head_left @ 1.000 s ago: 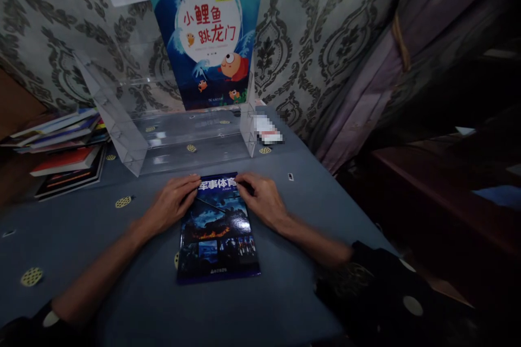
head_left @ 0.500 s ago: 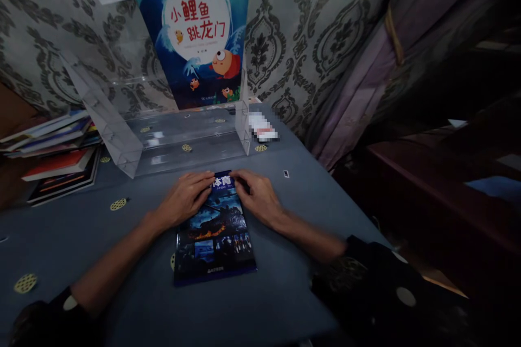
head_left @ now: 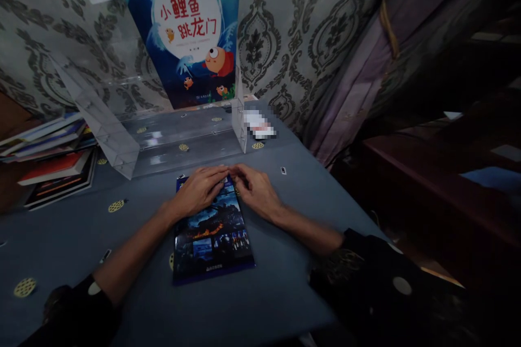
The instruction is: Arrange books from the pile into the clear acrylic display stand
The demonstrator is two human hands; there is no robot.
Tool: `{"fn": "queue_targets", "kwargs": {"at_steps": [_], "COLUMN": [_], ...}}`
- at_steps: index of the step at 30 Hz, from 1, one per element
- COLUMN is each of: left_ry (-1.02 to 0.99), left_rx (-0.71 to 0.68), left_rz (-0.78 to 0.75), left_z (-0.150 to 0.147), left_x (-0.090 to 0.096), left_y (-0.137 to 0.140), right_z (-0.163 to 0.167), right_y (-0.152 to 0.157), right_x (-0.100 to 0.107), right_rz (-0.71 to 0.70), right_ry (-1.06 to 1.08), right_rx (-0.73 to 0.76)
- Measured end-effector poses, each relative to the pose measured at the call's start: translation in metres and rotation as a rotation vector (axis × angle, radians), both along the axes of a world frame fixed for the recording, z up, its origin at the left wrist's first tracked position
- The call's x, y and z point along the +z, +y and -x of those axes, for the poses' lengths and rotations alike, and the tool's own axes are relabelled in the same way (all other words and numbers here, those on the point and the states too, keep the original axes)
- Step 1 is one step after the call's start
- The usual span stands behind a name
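Left hand lies over the upper part of a dark blue book, fingers stretched out together, unclenched and gripping nothing that shows. Right hand curves at the book's top right corner, its fingers bent and the fingertips of the 2 hands close together; whether it pinches the edge or only rests there, I cannot tell.

That book lies flat, cover up, on the near side of the clear stand, close to it but apart. At the back of the stand a picture book leans upright. Left of the stand sits an uneven pile of books; right of it lies a small blurred-out thing.

What could go wrong, as I judge it: the glossy cover may let the left palm skid, and a sideways push could then turn the book askew on the cloth. If force came only at the top corner, the cover might crease or lift alone. A shove away from the body could drive the book into the stand's front edge, jolting the picture book.
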State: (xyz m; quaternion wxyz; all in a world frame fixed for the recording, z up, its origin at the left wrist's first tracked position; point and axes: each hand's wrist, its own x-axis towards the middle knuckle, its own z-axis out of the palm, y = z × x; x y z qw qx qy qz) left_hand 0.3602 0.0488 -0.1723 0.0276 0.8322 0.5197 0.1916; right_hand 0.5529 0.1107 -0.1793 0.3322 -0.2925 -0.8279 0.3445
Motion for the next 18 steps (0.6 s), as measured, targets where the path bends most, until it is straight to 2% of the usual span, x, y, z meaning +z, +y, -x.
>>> {"fn": "queue_targets", "kwargs": {"at_steps": [4,11,18], "left_ry": [0.018,0.0,0.013], "left_rx": [-0.016,-0.02,-0.014], "left_rz": [-0.01,-0.057,-0.074], "left_z": [0.001,0.002,0.003], "left_x": [0.0,-0.007,-0.011], "left_y": [0.0,0.001,0.002], "right_z": [-0.002,-0.011,-0.015], "right_y": [0.001,-0.001,-0.006], "right_x": [-0.003,-0.013,-0.016], "right_rz": [-0.05,-0.222,-0.287], "right_ry": [-0.026,-0.081,-0.162], "right_rx": [0.026,0.109,0.126]}}
